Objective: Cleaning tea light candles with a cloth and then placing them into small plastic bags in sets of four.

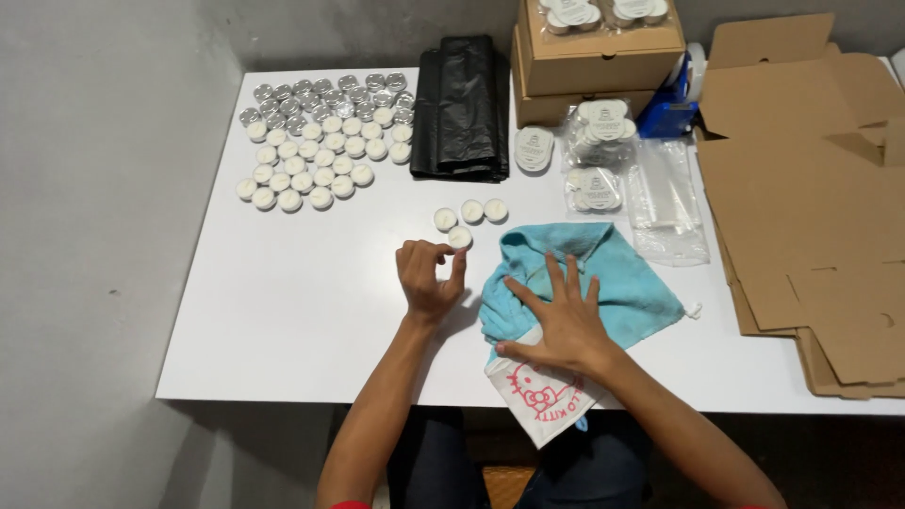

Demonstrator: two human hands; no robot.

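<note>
While the right hand (562, 320) flattens the cloth (603, 269), left fingers (443, 253) pinch a tealight (459, 237).

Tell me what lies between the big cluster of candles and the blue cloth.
Head view: three small white candles between the candle cluster and blue cloth, plus bare table.

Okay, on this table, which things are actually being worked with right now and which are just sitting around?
In use: left hand holding a tealight; right hand flat on the blue cloth; three loose tealights.

Lying about: tealight cluster, black bags, cardboard boxes, flat cardboard, tape dispenser.
</note>
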